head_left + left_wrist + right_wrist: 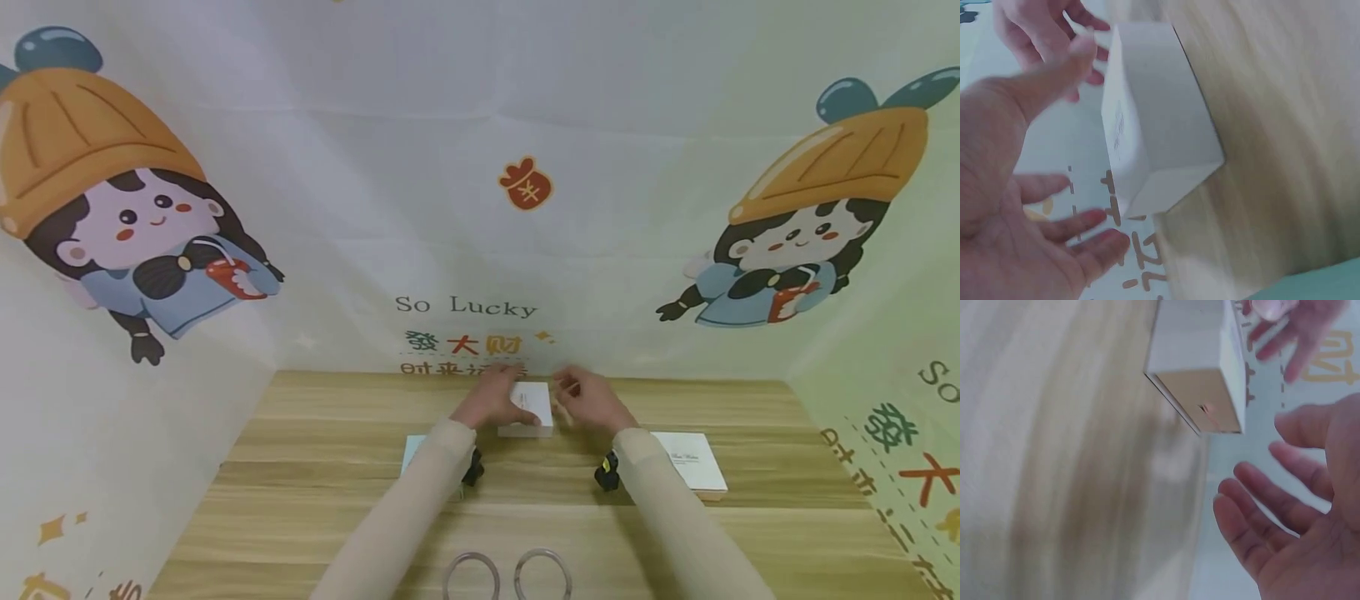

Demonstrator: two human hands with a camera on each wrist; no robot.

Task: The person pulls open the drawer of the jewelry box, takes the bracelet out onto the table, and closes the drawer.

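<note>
A white box (537, 398) sits near the back of the wood surface (532, 517), between the left hand (492, 400) and the right hand (592, 402). Each grip is wide (the fingers (1241, 534) bend just a bit).

Two rings (471, 556) on a wooden tabletop (570, 521)
A pale-blue box (413, 450) sits left, a white box (693, 458) far right; the backdrop (360, 192) bears cartoon figures (180, 287), a red pouch (527, 185) and lettering (462, 345).

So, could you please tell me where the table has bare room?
Bare patches: left of the blue box, right of the larger white box, between the small box and rings. Left hand and right hand crowd the small box.
</note>
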